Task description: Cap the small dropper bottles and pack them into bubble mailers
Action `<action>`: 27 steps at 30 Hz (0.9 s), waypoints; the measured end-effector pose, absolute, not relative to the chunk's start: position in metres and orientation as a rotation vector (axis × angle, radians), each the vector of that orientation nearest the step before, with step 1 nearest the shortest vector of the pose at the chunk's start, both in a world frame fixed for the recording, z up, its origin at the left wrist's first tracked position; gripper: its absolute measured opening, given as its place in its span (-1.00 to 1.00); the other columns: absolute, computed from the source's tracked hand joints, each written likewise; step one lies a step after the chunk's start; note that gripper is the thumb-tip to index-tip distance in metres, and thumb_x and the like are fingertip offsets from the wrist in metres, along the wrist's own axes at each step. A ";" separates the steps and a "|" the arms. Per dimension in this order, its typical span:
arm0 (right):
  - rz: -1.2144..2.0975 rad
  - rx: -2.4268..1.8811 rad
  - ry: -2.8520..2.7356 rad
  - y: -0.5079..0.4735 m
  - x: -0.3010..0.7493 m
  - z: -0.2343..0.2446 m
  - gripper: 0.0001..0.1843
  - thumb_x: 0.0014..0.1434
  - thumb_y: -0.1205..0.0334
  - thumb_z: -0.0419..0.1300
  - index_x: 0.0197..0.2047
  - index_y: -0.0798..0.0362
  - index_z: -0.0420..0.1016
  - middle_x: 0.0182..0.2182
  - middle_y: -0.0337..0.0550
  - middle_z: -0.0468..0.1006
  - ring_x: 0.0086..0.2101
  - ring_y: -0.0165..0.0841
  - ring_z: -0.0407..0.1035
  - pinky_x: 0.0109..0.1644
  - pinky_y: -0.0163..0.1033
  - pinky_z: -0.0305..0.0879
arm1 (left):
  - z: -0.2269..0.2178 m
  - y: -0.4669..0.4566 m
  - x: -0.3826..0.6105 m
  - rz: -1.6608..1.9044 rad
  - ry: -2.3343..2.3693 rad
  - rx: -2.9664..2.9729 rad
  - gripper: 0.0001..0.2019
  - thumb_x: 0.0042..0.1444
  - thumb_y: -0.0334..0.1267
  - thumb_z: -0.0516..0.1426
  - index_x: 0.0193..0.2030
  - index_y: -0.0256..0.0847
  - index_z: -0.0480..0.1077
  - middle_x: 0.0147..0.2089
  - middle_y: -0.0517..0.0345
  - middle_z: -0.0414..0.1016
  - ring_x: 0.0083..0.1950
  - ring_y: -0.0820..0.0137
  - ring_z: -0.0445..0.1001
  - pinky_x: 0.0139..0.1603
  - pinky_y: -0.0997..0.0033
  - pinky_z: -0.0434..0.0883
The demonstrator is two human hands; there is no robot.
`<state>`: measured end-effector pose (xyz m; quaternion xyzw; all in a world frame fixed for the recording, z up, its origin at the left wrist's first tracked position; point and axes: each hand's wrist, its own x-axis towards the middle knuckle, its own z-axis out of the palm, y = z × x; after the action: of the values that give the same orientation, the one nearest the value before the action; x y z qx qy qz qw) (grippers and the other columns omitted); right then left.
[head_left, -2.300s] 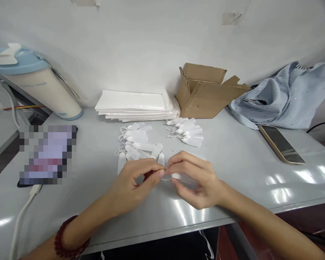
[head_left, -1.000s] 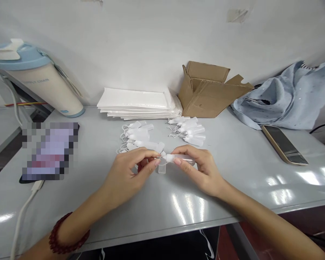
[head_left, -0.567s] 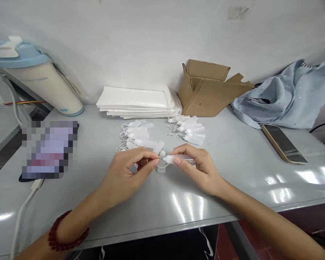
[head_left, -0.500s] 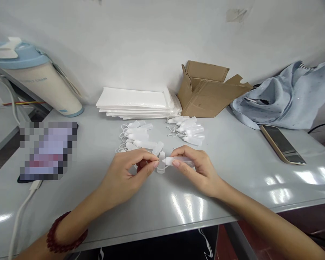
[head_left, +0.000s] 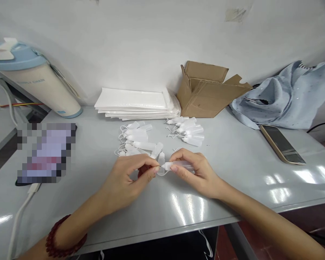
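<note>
A small translucent dropper bottle (head_left: 186, 165) with a white nozzle lies sideways in my right hand (head_left: 199, 173), which is closed around it. Its thin tip points left, to the pinched thumb and forefinger of my left hand (head_left: 134, 173). A thin white strap curves below the nozzle towards those fingertips; they hide whatever they pinch. Just behind my hands, another bottle (head_left: 161, 157) lies on the grey table (head_left: 151, 220). Several similar bottles (head_left: 137, 137) with looped straps lie beyond my left hand. A second group of bottles (head_left: 189, 130) is farther back, to the right.
White padded envelopes (head_left: 132, 99) are stacked against the wall beside an open cardboard box (head_left: 211, 95). A tumbler (head_left: 48, 85) and a pixelated phone (head_left: 47, 155) with a cable stand left. Right are a second phone (head_left: 283, 144) and a light blue cloth bag (head_left: 284, 95).
The bottle's nozzle and my left fingertips have dropped slightly towards the table's front edge. Both hands keep their hold, and the bottle groups stay in place.
</note>
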<state>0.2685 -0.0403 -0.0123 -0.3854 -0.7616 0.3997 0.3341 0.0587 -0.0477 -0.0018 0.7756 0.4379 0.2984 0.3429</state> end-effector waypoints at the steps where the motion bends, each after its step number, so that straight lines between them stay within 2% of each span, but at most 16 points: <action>1: 1.040 -1.010 -1.994 -0.040 0.269 -0.012 -0.85 0.24 0.17 0.08 -0.28 0.06 0.38 -0.46 -0.22 0.45 -0.47 -0.44 0.28 -0.47 -0.34 0.17 | -0.002 -0.047 0.059 0.775 1.135 2.021 -0.84 0.18 -0.34 0.07 -0.39 -0.19 0.43 -0.51 0.28 0.42 -0.48 0.51 0.33 -0.46 0.55 0.25; 8: 1.024 -1.014 -2.037 -0.035 0.268 -0.012 -0.85 0.25 0.17 0.10 -0.22 0.07 0.40 -0.36 -0.19 0.51 -0.38 -0.41 0.36 -0.36 -0.32 0.26 | -0.003 -0.043 0.059 0.732 1.193 2.035 -0.86 0.17 -0.32 0.07 -0.38 -0.18 0.43 -0.51 0.29 0.42 -0.48 0.50 0.34 -0.47 0.56 0.27; 14: 0.634 -1.156 -1.907 -0.014 0.283 -0.014 -0.82 0.27 0.18 0.07 -0.10 0.04 0.36 -0.18 -0.10 0.48 -0.19 -0.31 0.36 -0.11 -0.16 0.30 | 0.009 -0.029 0.045 0.932 1.525 1.750 -0.91 0.11 -0.25 0.15 -0.35 -0.19 0.46 -0.50 0.27 0.45 -0.52 0.51 0.33 -0.50 0.55 0.26; 17: 0.413 -1.337 -1.828 0.001 0.297 -0.018 -0.79 0.23 0.20 0.08 -0.07 0.04 0.35 -0.11 -0.04 0.45 -0.17 -0.26 0.37 -0.25 -0.19 0.34 | 0.015 -0.023 0.041 1.016 1.658 1.441 -0.88 0.08 -0.25 0.17 -0.44 -0.22 0.42 -0.56 0.30 0.35 -0.55 0.55 0.23 -0.51 0.55 0.20; 19: 0.320 -1.391 -1.846 0.008 0.305 -0.020 -0.80 0.21 0.24 0.08 -0.09 0.04 0.37 -0.08 -0.01 0.45 -0.14 -0.22 0.37 -0.27 -0.17 0.35 | 0.015 -0.020 0.041 1.043 1.613 1.300 -0.80 0.08 -0.26 0.16 -0.54 -0.25 0.36 -0.59 0.32 0.26 -0.56 0.58 0.13 -0.52 0.54 0.14; 24: 0.170 -1.377 -2.000 0.016 0.312 -0.028 -0.73 0.20 0.35 0.04 -0.03 0.05 0.37 0.02 0.06 0.41 0.05 -0.13 0.29 0.03 0.04 0.27 | 0.009 -0.018 0.041 0.992 1.577 1.192 -0.74 0.09 -0.28 0.14 -0.59 -0.26 0.28 -0.57 0.32 0.19 -0.55 0.59 0.07 -0.51 0.50 0.07; 27: 0.154 -1.382 -2.065 0.017 0.311 -0.032 -0.72 0.20 0.39 0.02 -0.04 0.09 0.39 0.08 0.11 0.38 0.10 -0.07 0.25 0.08 0.12 0.22 | 0.007 -0.017 0.038 0.997 1.587 1.150 -0.74 0.09 -0.28 0.14 -0.58 -0.26 0.27 -0.55 0.31 0.21 -0.54 0.59 0.07 -0.50 0.49 0.06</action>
<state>0.3114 0.0168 -0.0318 -0.5259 -0.7858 0.0585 0.3203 0.0382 -0.0175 0.0065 0.4661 0.6431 0.4041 0.4538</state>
